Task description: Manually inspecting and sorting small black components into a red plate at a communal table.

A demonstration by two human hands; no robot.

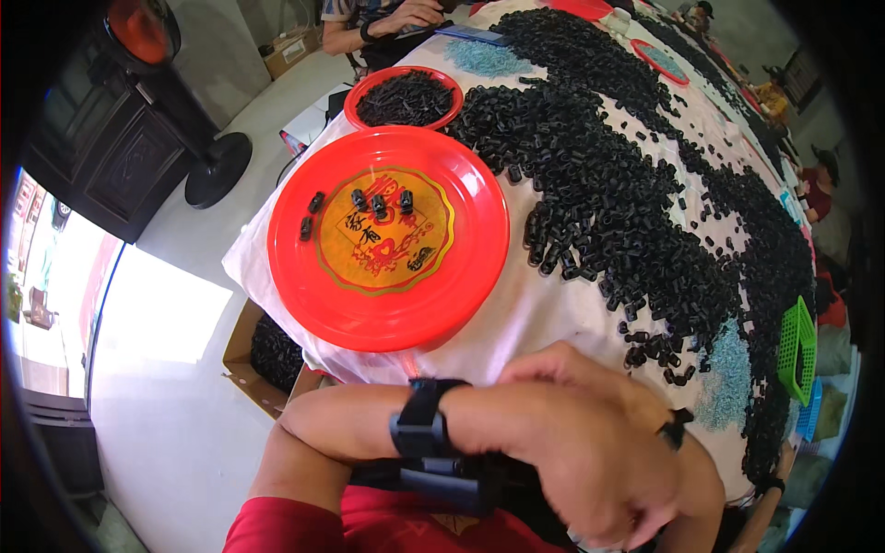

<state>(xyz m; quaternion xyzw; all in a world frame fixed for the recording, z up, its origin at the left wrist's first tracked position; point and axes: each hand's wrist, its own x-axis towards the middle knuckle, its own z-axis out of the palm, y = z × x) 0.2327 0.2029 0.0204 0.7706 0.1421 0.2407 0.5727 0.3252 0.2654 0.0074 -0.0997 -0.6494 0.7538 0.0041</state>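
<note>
My forearms cross in front of my chest. My left hand (599, 475) hangs at the lower right, beyond the table's near edge, its fingers curled inward; whether anything is in them is hidden. Behind my left forearm, my right hand (562, 367) points leftward over the near edge of the cloth, its fingertips mostly covered by that forearm. A black strap with a small device (424, 426) circles my left wrist. Ahead lies a large red plastic plate (466, 304) with a yellow printed centre. Several small black plastic parts (379, 206) sit on it, apart from both hands.
Loose black parts (599, 203) cover much of the white cloth (544, 318), beside clear bluish pieces (724, 378). A red bowl (353, 109) holds slender black pieces. An open carton (241, 359) stands below left, a fan (217, 170) farther off. Another person's hand (410, 17) is across the table.
</note>
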